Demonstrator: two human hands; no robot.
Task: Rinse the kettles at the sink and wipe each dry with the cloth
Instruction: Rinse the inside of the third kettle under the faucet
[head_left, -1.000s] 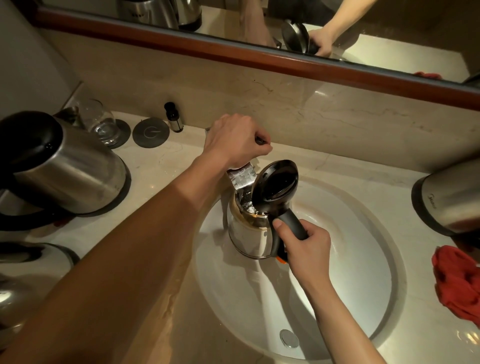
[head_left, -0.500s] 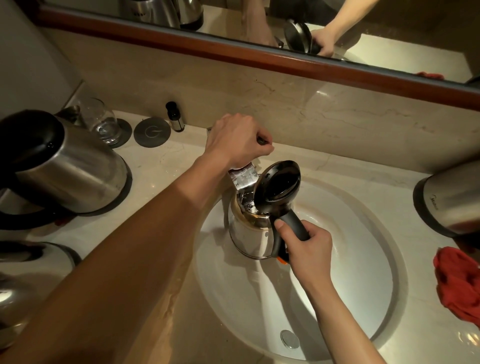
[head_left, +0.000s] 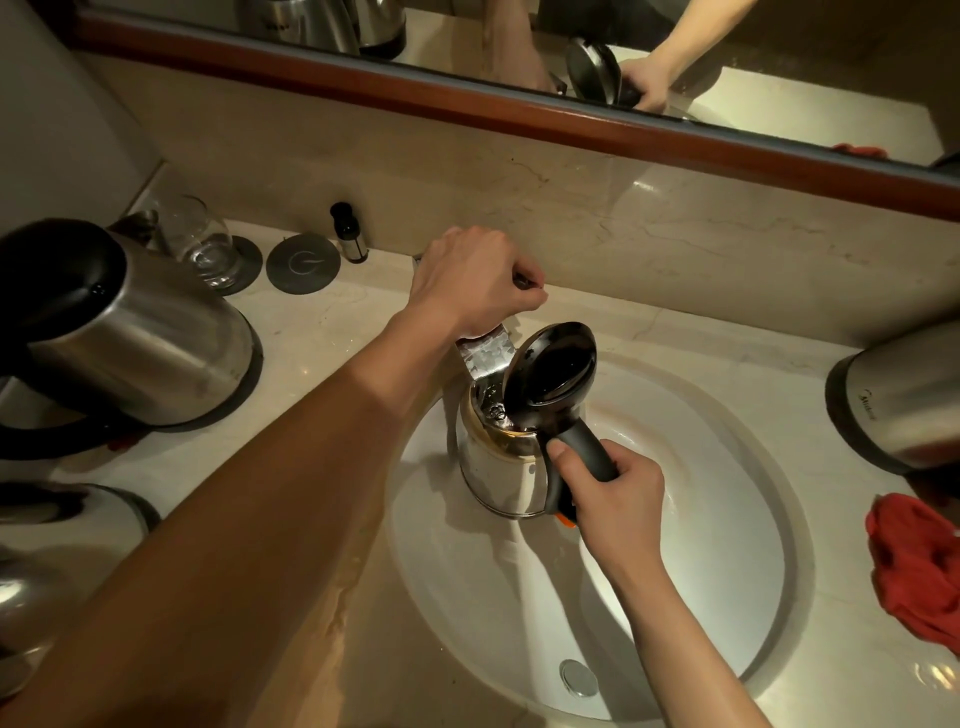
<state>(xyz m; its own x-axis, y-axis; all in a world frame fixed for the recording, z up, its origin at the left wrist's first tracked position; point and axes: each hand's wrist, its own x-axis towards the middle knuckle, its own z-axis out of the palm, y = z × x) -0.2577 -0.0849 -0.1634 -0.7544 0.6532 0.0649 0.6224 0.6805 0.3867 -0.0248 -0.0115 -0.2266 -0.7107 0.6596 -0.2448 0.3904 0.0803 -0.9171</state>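
Observation:
A steel kettle (head_left: 496, 467) with its black lid (head_left: 550, 369) flipped open hangs over the white sink basin (head_left: 727, 519). My right hand (head_left: 615, 499) grips its black handle. A flat chrome faucet spout (head_left: 485, 353) reaches over the kettle's mouth, and water runs from it into the kettle. My left hand (head_left: 470, 283) is closed on the faucet lever at the back of the sink. A red cloth (head_left: 919, 566) lies crumpled on the counter at the right edge.
A second steel kettle (head_left: 135, 332) lies on its side at the left, a third (head_left: 47, 561) sits at the lower left, and another (head_left: 898, 400) at the right edge. A glass (head_left: 202, 244), a round coaster (head_left: 303, 264) and a small dark bottle (head_left: 349, 234) stand by the back wall.
Almost nothing has moved. Both hands keep their grips and the kettle stays under the spout.

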